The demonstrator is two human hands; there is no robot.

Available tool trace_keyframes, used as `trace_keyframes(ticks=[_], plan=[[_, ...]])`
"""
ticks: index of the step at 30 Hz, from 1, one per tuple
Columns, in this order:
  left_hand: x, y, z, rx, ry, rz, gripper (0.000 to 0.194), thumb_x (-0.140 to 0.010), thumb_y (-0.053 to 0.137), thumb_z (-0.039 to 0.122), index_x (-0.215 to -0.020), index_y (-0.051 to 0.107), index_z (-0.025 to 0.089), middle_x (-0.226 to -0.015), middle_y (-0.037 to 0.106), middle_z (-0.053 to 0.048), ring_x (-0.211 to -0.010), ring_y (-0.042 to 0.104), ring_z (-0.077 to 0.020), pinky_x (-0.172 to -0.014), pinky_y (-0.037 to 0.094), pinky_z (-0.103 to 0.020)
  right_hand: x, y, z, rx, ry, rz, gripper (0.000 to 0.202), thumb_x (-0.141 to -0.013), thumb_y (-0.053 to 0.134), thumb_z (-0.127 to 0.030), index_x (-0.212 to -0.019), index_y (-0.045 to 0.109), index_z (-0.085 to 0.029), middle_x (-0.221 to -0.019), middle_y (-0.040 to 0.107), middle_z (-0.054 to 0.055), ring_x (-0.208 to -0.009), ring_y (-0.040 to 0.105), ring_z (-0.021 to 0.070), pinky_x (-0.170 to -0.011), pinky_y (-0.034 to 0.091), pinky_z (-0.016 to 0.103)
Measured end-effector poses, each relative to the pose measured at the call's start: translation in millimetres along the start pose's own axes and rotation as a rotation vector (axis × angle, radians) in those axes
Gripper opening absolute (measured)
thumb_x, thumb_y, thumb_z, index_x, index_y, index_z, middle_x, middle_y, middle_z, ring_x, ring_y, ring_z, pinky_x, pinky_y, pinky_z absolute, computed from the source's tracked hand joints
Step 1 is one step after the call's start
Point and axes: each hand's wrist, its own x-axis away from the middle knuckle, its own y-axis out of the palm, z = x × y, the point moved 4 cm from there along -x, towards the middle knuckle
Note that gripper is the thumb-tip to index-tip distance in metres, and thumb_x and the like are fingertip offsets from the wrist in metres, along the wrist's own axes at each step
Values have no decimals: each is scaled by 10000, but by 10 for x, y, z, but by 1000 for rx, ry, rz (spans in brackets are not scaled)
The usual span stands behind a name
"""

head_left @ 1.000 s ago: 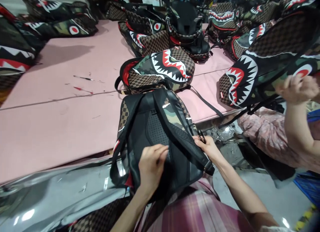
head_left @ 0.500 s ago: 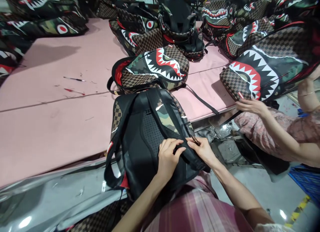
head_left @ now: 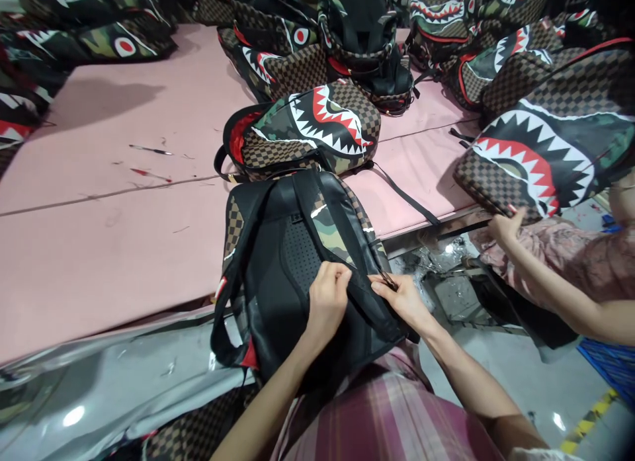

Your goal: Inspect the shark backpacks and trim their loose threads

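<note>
A black backpack (head_left: 268, 269) with checked and camouflage sides lies back-panel up, leaning from the table edge to my lap. Over its padded back, my left hand (head_left: 329, 295) is closed in a pinch beside the right shoulder strap (head_left: 364, 302); whatever is between the fingertips is too small to make out. My right hand (head_left: 401, 301) is closed at the strap's outer edge. Small dark thread snips (head_left: 387, 280) stick out of it, their points toward the bag's top. Finger and thumb of that hand meet close to the strap.
A shark-mouth backpack (head_left: 317, 127) lies just beyond on the pink table (head_left: 99, 262). A pen (head_left: 150, 149) and a red pointed piece (head_left: 150, 176) lie to the left. At right, a co-worker's hand (head_left: 507, 228) touches another backpack (head_left: 536, 150). More bags are piled behind.
My left hand has drawn slightly left, away from the strap, and its fingers have closed into a tighter pinch. My right hand stays put. The co-worker's backpack has shifted right.
</note>
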Motion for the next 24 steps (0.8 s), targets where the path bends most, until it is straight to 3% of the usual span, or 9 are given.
trace_keyframes(ticks=[5, 8, 11, 13, 15, 18, 19, 21, 24], plan=[[-12, -121, -333, 343, -281, -6, 206, -827, 458, 334, -702, 511, 179, -634, 487, 23, -604, 464, -121, -588, 370, -240, -40, 24, 60, 1, 37, 17, 293, -732, 618, -370, -916, 708, -160, -932, 706, 50, -831, 646, 219, -765, 486, 346], [16, -319, -511, 317, -293, 31, 318, -845, 418, 389, -632, 517, 176, -628, 515, 7, -624, 484, -129, -621, 385, -247, -119, -277, 38, 76, 14, 30, 285, -734, 601, -360, -904, 710, -158, -906, 708, 57, -821, 647, 217, -758, 490, 342], [-62, -637, -684, 163, -244, 114, 339, -848, 411, 422, -663, 559, 179, -680, 561, -8, -700, 529, -152, -692, 408, -263, -162, -750, -141, 254, -30, 224, 270, -710, 587, -278, -917, 705, -152, -872, 708, 68, -800, 645, 210, -761, 486, 336], [-199, -830, -787, 39, -216, 206, 294, -848, 413, 404, -767, 591, 184, -780, 607, -22, -790, 559, -174, -764, 418, -285, -94, -845, -348, 384, -105, 429, 305, -724, 556, -242, -989, 683, -163, -841, 701, 59, -756, 636, 190, -738, 483, 319], [-403, -920, -857, -70, -166, 270, 272, -859, 383, 353, -897, 595, 187, -919, 625, -43, -894, 564, -191, -849, 411, -318, 5, -508, -530, 362, -258, 370, 334, -773, 494, -214, -1068, 651, -201, -864, 687, 35, -743, 621, 153, -724, 474, 274], [-791, -856, -900, -188, -38, 243, 299, -845, 353, 254, -1054, 546, 165, -1104, 573, -96, -1043, 521, -213, -944, 371, -364, 58, 574, -513, 233, -199, -273, 284, -835, 467, -243, -1044, 657, -213, -723, 666, -9, -608, 596, 110, -612, 462, 210], [-925, -817, -915, -213, -18, 207, 315, -837, 345, 232, -1080, 529, 154, -1141, 547, -115, -1071, 504, -220, -955, 360, -375, 11, 870, -478, 242, -155, -355, 283, -872, 425, -276, -991, 672, -205, -649, 642, -17, -572, 581, 108, -580, 450, 204], [-1181, -782, -951, -237, -30, 120, 317, -832, 327, 221, -1062, 530, 144, -1129, 532, -134, -1048, 508, -227, -929, 371, -384, -261, 1208, -486, 305, -189, -290, 320, -907, 369, -261, -877, 675, -174, -657, 634, -3, -638, 590, 116, -628, 449, 207], [-1511, -872, -981, -213, -81, -18, 290, -834, 306, 252, -878, 571, 145, -898, 591, -103, -845, 559, -198, -806, 423, -341, -916, 1209, -728, 588, -438, -128, 267, -877, 387, -135, -951, 638, -188, -910, 655, 28, -899, 572, 141, -825, 412, 239]])
